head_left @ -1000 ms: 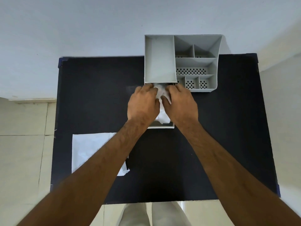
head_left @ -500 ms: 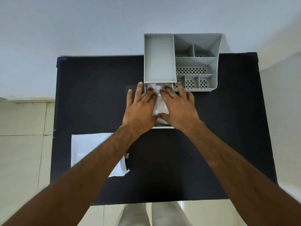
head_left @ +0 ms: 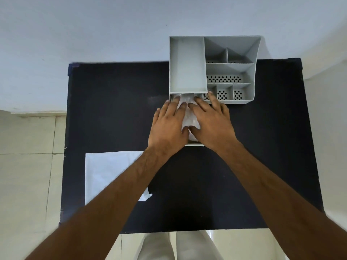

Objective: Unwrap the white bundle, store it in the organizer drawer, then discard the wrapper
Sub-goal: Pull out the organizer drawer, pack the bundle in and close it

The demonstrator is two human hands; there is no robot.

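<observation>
- Change since the earlier frames: a second ago both hands were curled, knuckles up, over the white bundle (head_left: 188, 117); they now lie flattened on it with fingers extended, and the fingertips have reached farther toward the organizer body.
- White bundle: a crumpled white mass lying inside the pulled-out drawer (head_left: 195, 145) of the grey organizer (head_left: 187, 64). Only a narrow strip shows between the two hands, running from the drawer's far end toward its near front edge.
- Left hand (head_left: 168, 126): palm down, fingers spread, covering the left part of the bundle; its fingertips lie at the point where the drawer meets the organizer body. It presses flat and grips nothing.
- Right hand (head_left: 212, 123): palm down, fingers spread, covering the right part of the bundle; the longest finger extends just over the front of the perforated compartments. It too rests flat with no grasp.
- The two thumbs nearly touch over the bundle near the drawer's front.
- Drawer: only its pale front edge is visible, below the wrists.
- Organizer: stands at the far edge of the black table (head_left: 112, 109), with a large plain tray above the drawer and smaller perforated compartments to the right.
- White wrapper (head_left: 109, 171): lies flat on the table near its left front, well apart from the drawer, partly hidden by the left forearm.
</observation>
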